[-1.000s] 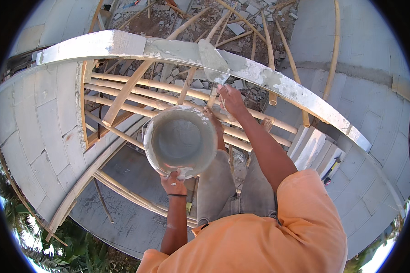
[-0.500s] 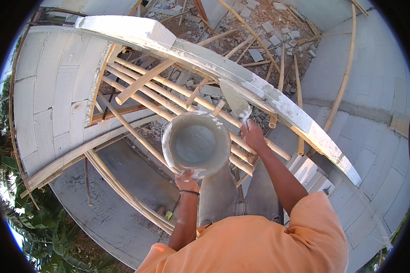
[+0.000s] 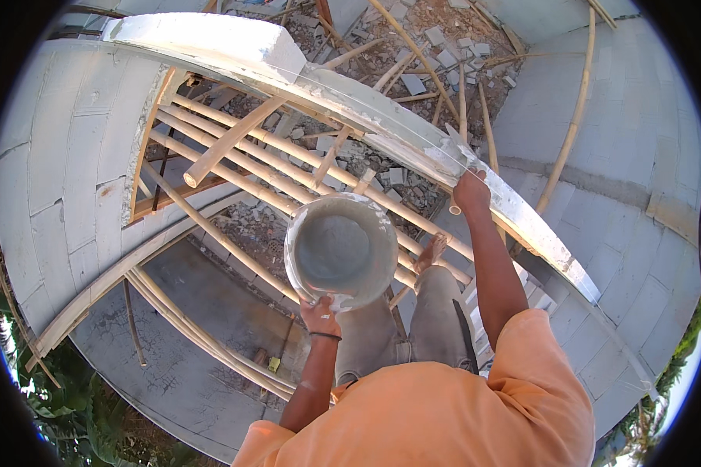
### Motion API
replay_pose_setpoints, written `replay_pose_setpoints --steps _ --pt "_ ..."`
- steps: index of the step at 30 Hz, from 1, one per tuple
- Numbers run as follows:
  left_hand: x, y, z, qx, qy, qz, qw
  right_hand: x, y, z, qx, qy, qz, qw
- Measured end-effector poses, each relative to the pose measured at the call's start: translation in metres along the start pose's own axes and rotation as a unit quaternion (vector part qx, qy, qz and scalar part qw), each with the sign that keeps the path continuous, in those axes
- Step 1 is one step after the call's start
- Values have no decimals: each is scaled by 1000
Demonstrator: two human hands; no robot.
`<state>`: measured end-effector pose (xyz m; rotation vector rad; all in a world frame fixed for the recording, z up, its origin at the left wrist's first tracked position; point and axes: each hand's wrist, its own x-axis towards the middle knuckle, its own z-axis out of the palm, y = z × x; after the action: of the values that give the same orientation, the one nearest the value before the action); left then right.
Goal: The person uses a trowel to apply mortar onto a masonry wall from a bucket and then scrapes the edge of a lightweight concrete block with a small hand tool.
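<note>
My left hand (image 3: 319, 313) is closed on the near rim of a mortar-smeared bucket (image 3: 384, 245), held over my legs. Grey wet mortar (image 3: 331, 253) lies inside it. At arm's length my right hand (image 3: 472, 191) grips a trowel, its handle hidden by the fingers. The trowel's blade (image 3: 455, 143) shows narrow, tilted over the top of a light block wall (image 3: 413, 128). Pale smears of mortar mark the wall top beside the blade. A thin white string runs along that top.
Bamboo poles (image 3: 269, 181) form an open platform under me, where my bare foot (image 3: 431, 251) rests. A large white block (image 3: 210, 39) sits on the wall at far left. Rubble (image 3: 444, 58) and leaning poles lie below, beyond the wall. A grey slab (image 3: 187, 327) lies lower left.
My right hand has carried the trowel up and right onto the wall top, and its blade has turned from broad to narrow. The bucket stays in my left hand, as the view shifts slightly.
</note>
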<state>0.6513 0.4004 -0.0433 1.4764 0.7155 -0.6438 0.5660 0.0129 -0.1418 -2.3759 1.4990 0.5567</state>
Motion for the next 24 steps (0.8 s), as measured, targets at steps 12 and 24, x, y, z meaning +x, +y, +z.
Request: replay_pose_setpoints --steps 12,24 --pt "-10 -7 44 30 -61 116 991 -231 40 -56 177 -121 -158 964" --pt "-166 -56 130 310 -12 341 888 -193 97 -34 66 -144 -403 901"
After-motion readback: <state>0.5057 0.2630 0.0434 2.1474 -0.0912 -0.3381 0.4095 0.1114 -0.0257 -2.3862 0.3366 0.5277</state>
